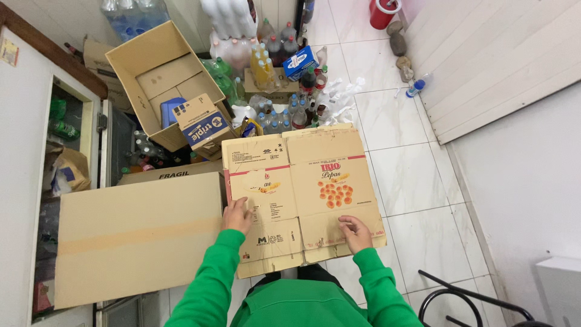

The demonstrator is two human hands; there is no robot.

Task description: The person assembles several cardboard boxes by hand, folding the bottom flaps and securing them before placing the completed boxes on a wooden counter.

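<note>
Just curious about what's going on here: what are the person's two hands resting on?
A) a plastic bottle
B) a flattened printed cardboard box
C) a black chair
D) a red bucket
B: the left hand and the right hand both lie flat on the flattened printed cardboard box held in front of the person, while the bottles stand farther off on the floor.

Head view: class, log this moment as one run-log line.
left hand: flat on flattened brown printed cardboard box | right hand: fingers pressing its lower flap | beside: large plain brown cardboard sheet | floor: white tiles
</note>
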